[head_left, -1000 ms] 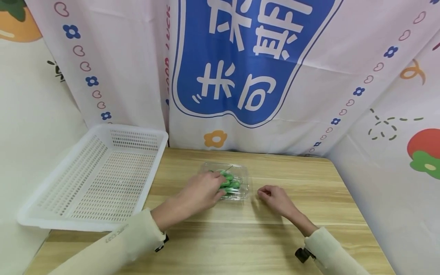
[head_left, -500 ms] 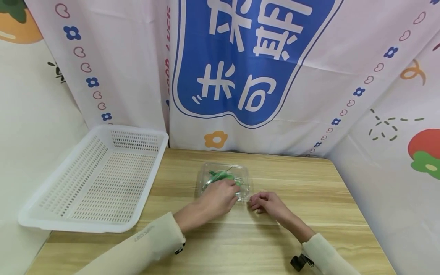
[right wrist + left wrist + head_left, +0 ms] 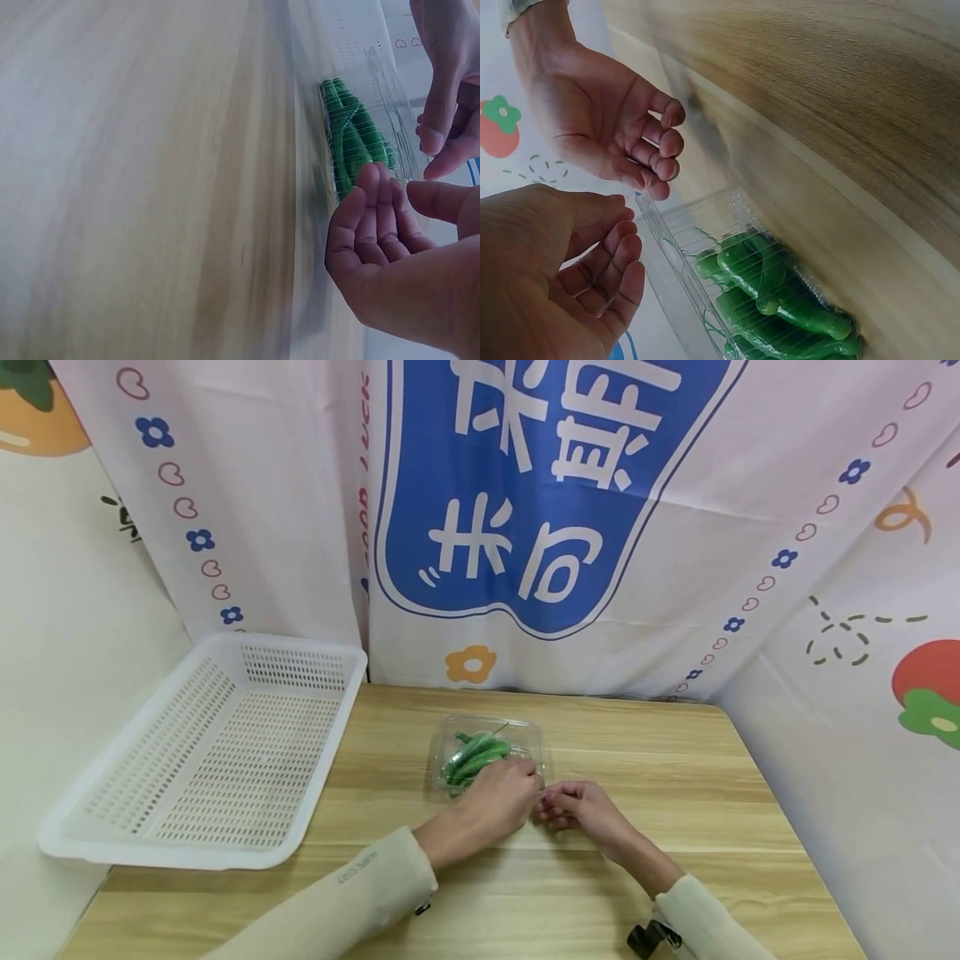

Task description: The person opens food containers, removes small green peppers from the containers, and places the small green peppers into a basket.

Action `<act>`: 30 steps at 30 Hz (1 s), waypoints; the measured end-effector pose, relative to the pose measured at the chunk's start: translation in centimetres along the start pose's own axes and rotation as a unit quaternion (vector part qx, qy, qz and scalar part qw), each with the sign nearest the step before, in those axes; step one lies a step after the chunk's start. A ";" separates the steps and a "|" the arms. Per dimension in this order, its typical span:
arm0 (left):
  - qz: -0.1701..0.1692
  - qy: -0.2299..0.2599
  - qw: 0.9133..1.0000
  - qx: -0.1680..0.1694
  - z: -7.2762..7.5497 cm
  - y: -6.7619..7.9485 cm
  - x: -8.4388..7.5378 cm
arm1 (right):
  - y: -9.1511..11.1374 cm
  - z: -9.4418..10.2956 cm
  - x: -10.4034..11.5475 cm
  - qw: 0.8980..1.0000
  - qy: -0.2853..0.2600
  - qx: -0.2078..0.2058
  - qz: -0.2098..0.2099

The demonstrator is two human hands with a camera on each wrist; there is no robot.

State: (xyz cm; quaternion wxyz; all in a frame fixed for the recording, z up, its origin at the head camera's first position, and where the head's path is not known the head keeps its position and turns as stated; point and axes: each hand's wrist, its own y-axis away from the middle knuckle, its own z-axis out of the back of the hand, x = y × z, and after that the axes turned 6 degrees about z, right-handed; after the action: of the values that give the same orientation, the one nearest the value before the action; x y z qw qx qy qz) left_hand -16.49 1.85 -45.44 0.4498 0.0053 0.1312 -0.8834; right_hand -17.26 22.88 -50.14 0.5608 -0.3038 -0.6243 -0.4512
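A clear plastic clamshell box (image 3: 528, 735) holds several green chili peppers (image 3: 472, 756), whose glossy skins show through its wall in the left wrist view. At its near right corner, the right hand (image 3: 581, 810) pinches the rim between thumb and forefinger; its other fingers curl loosely beside the box. Close to the same corner hovers the left hand (image 3: 495, 806), its fingers loosely bent and fingertips right at the rim. In the right wrist view a gap shows between the left thumb and forefinger. The left hand covers the box's near side in the head view.
A white perforated plastic basket (image 3: 247, 760) stands at the left of the wooden table (image 3: 637, 893). A printed cloth (image 3: 660, 568) hangs along the table's back edge, and a wall (image 3: 840, 735) stands at the right.
The left hand has moved right across the box to its near right corner, uncovering the peppers. The right hand has come in leftward from beside the box to that corner.
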 end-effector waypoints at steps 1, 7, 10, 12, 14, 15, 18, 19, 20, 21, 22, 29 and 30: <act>0.003 -0.005 1.000 0.001 -0.1 -0.1 -0.1 | 0.0 0.0 -0.1 1.000 -0.006 0.000 0.000; 0.009 -0.027 1.000 -0.005 -0.5 -0.3 -0.4 | 0.0 -0.2 -0.2 1.000 -0.027 -0.002 -0.001; 0.009 -0.039 0.999 -0.005 -0.7 -0.3 -0.5 | 0.1 -0.4 -0.1 0.999 -0.034 -0.005 -0.004; 0.008 -0.048 0.999 -0.003 -0.8 -0.4 -0.6 | 0.1 -0.4 -0.1 0.999 -0.035 -0.008 -0.004; 0.007 -0.058 0.998 -0.003 -0.8 -0.4 -0.7 | 0.1 -0.4 -0.1 0.999 -0.034 -0.010 -0.001; 0.006 -0.064 0.998 -0.002 -0.9 -0.5 -0.8 | 0.1 -0.4 -0.1 0.999 -0.031 -0.011 0.001; 0.009 -0.073 0.997 0.002 -0.9 -0.6 -1.0 | 0.1 -0.4 -0.1 1.000 -0.020 -0.014 0.007; 0.010 -0.075 0.997 0.004 -0.9 -0.6 -1.0 | 0.1 -0.5 -0.1 1.000 -0.017 -0.015 0.009; 0.012 -0.076 0.997 0.007 -0.9 -0.6 -1.1 | 0.1 -0.5 -0.1 1.000 -0.014 -0.018 0.010; 0.014 -0.078 0.997 0.010 -0.8 -0.7 -1.1 | 0.1 -0.5 -0.1 1.000 -0.011 -0.019 0.011; 0.015 -0.079 0.997 0.013 -0.8 -0.7 -1.2 | 0.1 -0.5 0.0 1.000 -0.009 -0.021 0.011; 0.023 -0.083 0.996 0.037 -1.0 -0.8 -1.4 | 0.2 -0.9 0.3 0.999 -0.001 -0.037 0.006; 0.023 -0.084 0.995 0.038 -1.0 -0.8 -1.4 | 0.2 -0.9 0.3 0.999 0.000 -0.040 0.005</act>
State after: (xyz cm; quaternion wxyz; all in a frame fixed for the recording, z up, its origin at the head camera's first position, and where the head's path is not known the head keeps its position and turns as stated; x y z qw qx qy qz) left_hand -16.38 3.66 -46.03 0.4787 -0.0485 0.0591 -0.8746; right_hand -16.76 22.11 -49.88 0.5504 -0.3295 -0.6042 -0.4727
